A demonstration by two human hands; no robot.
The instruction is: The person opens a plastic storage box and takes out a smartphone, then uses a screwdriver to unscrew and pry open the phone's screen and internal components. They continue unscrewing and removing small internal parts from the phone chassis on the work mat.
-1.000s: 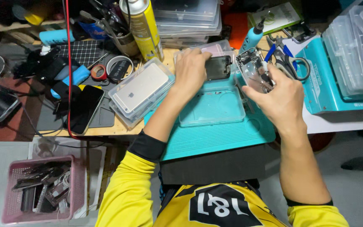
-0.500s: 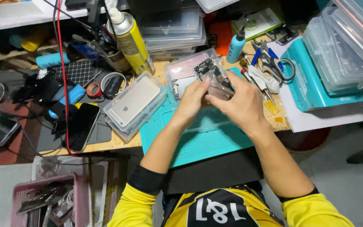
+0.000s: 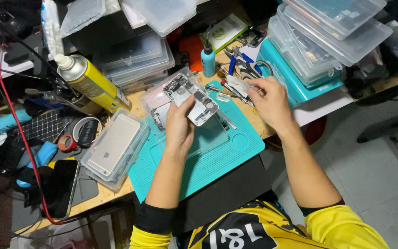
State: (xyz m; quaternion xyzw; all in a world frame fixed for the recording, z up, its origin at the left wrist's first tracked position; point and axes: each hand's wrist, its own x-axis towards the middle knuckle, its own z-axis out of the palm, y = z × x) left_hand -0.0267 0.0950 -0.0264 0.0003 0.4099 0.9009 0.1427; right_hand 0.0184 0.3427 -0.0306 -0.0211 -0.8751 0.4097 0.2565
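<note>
Matt teal rubbery mat (image 3: 236,152), bare wood bench edge (image 3: 116,196), clear glossy plastic boxes (image 3: 342,23), shiny metal spray can (image 3: 90,83).

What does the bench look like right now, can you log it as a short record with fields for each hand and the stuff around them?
left hand: holds an opened phone housing above the teal work mat, insides facing up
right hand: at the mat's far edge, fingers on a small white piece; what it is cannot be told
near right hand: screwdriver, scissors, small blue bottle
left of mat: clear case with a pale phone back, yellow spray can, dark phone
behind: stacked clear plastic boxes
</note>
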